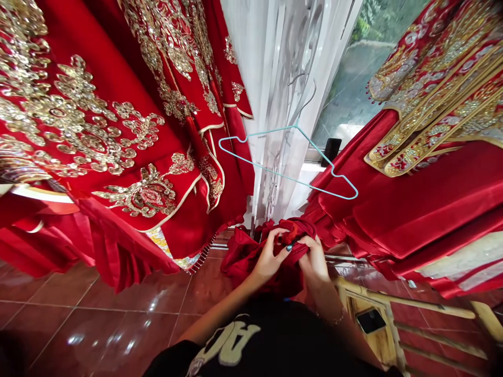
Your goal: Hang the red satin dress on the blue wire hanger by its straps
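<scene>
Both hands work at lower centre of the frame, close together on a bunched red cloth.

Left hand: fingers curled in over the top of the bundle and closed on a fold (dark-painted nail showing).
Right hand: curled shut on the same cloth from the right side. Its fingertips are buried in the folds, so the exact pinch cannot be read.

Position: the cloth lies under and between the fingers, bulging out to the left of the left hand and hanging below both palms, above the tiled floor.

Judgement on technique: this looks like fine work on one spot of the fabric. It is best done with hands near each other, slack gathered in the palms, and loose folds off the floor.

Surroundings: a pale blue wire hanger hangs before the white curtain at upper centre. Gold-embroidered red garments fill left and right.
</scene>
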Demonstrator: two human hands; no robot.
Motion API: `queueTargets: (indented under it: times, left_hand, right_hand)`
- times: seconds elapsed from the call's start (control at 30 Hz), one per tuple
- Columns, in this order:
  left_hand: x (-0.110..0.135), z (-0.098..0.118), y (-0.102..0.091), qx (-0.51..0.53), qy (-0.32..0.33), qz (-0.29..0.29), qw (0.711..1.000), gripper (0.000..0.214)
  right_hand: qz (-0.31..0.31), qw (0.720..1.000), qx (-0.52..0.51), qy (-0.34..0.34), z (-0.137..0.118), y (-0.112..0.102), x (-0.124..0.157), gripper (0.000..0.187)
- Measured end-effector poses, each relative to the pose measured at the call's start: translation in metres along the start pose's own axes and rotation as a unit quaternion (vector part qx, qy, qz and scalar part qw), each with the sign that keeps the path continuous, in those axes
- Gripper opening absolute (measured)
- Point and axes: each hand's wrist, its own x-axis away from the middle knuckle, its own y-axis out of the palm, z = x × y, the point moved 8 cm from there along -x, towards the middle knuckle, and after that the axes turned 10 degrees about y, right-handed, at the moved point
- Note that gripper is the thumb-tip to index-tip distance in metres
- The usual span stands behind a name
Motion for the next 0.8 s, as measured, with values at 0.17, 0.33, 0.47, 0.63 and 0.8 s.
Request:
queueTargets:
  times: [0.17,0.33,0.47,0.63,0.8]
  left_hand:
    - [-0.005,-0.009,0.004,-0.108,-0.009,-0.099,0.989,0.026]
    - [-0.011,-0.008,-0.032,-0.026,-0.044,-0.053,0.997,0.036]
    - [-0.008,-0.003,-0.055,0.080,-0.100,0.023,0.991,0.033]
    - [-0.006,0.016,-0.025,0.064,-0.113,-0.058,0.990,0.037]
    - [-0.007,0.029,0.004,0.059,-0.085,-0.105,0.989,0.044]
  right_hand:
    - [0.005,1.000,-0.006,0.003,0.009,0.007,0.010,0.015]
    - [0.037,0.999,-0.020,0.015,0.017,-0.009,0.004,0.015]
    - [0.084,0.991,-0.066,0.080,0.044,-0.049,-0.010,0.011]
    - [0.100,0.985,0.111,0.085,0.052,-0.087,-0.018,0.044]
    - [-0.146,0.989,0.022,-0.003,0.022,-0.017,-0.005,0.035]
